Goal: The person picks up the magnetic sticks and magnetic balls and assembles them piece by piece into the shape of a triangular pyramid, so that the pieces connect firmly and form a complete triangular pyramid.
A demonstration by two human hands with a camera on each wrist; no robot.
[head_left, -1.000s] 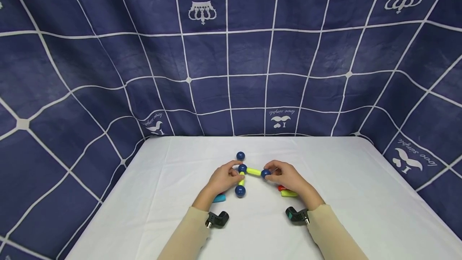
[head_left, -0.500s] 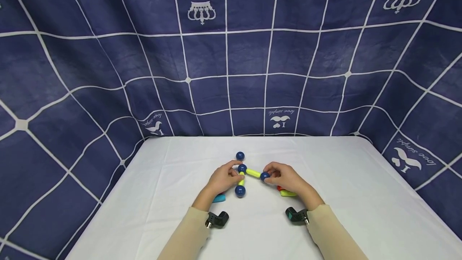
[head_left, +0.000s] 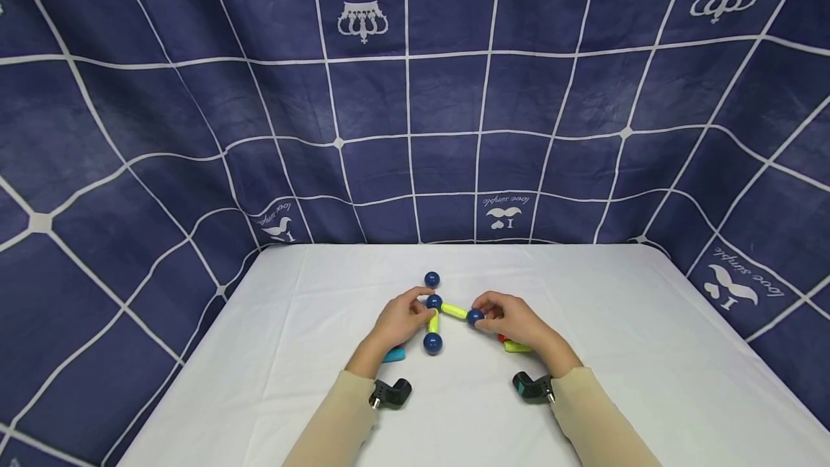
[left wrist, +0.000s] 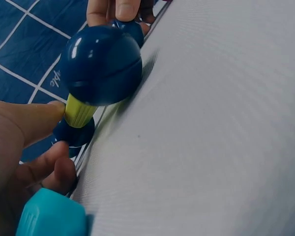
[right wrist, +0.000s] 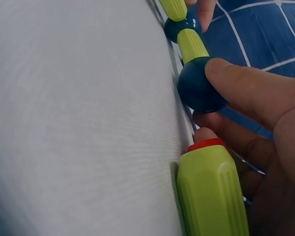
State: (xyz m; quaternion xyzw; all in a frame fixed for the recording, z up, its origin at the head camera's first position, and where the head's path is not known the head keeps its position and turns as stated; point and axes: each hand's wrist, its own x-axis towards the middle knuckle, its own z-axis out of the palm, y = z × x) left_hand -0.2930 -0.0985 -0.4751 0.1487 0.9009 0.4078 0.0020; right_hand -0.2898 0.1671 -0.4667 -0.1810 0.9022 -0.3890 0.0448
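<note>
Both forearms, in beige sleeves, reach forward from the bottom edge and angle inward, so the hands sit near each other at the middle. The left hand [head_left: 400,321] lies knuckles up, its thumb and fingers [left wrist: 24,123] curled and pinching near their tips. The right hand [head_left: 512,321] mirrors it, knuckles up, thumb [right wrist: 250,88] and fingers bent and pinching at the tips. A small black camera is strapped at each wrist.
</note>
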